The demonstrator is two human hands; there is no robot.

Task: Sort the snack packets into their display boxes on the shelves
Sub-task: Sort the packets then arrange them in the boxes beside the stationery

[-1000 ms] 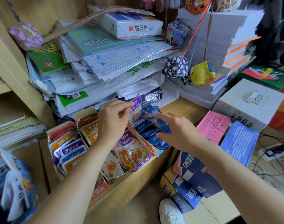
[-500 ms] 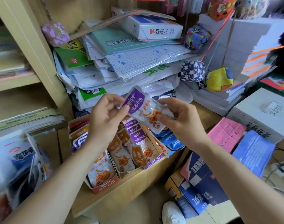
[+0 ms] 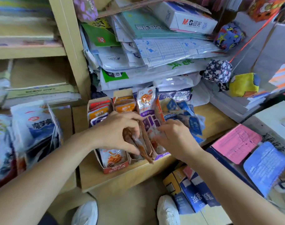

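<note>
Two hands in the display boxes on the shelf: our left hand pinches a wad of snack pkts, right hand on purple pkts (grip unclear), prob light, floppy, slick, so we'd grab top seams.

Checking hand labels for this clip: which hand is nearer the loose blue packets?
Right. The right hand sits just beside the blue packets; the left hand is farther left, gripping orange packets.

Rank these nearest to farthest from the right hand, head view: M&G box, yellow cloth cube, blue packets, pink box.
1. blue packets, just beside the right hand, on its right.
2. pink box, farther right.
3. yellow cloth cube, upper right.
4. M&G box, top, at the back.
</note>
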